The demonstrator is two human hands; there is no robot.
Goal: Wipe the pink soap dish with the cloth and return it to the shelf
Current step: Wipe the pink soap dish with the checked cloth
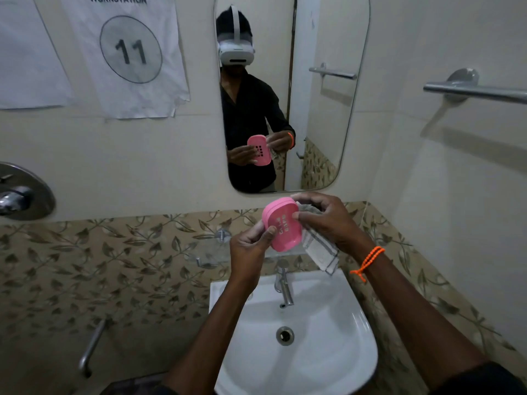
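I hold the pink soap dish point(283, 223) up in front of the wall, tilted on edge above the sink, its slotted bottom facing me. My left hand point(251, 246) grips its lower left edge, thumb on the near face. My right hand point(325, 218) holds a white cloth with grey stripes point(319, 246) against the dish's right edge, fingers curled over the top of the dish and thumb on its face. The cloth hangs down below that hand. A glass shelf point(208, 249) on chrome brackets sits on the wall just behind and below the dish.
A white sink point(328, 332) with a chrome tap point(283, 283) lies below my hands. The mirror point(291, 92) above reflects the dish and hands. A towel bar point(479, 92) is on the right wall, a shower valve point(20, 192) and a grab bar point(91, 346) at left.
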